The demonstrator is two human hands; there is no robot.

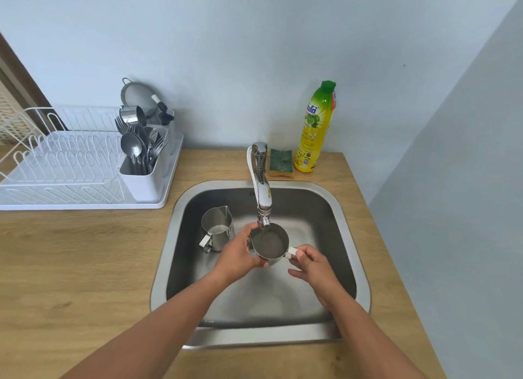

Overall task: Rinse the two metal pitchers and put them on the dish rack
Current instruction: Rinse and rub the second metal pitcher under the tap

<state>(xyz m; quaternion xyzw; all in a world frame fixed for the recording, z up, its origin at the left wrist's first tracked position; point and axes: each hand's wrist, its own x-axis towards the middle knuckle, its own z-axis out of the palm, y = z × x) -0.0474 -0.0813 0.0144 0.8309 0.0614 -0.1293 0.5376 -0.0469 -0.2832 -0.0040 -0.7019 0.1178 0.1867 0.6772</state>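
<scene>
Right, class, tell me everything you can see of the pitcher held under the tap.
The held pitcher is a shiny, round, metal-looking vessel with a flat handle. It is upright above the sink basin, just below the tap spout; water seems to lie inside. The left hand grips its body; the right hand pinches the handle.

We count two metal pitchers: the held pitcher [268,244] and the standing pitcher [218,227]. Two hands: left hand [236,257], right hand [312,265]. One each: sink [348,208], faucet [261,180], sponge [280,163], soap bottle [315,129], dish rack [56,163], cutlery holder [141,183], strainer [138,95], metal cup [131,114]. Cutlery [131,145] overlaps; we cannot count it.
</scene>
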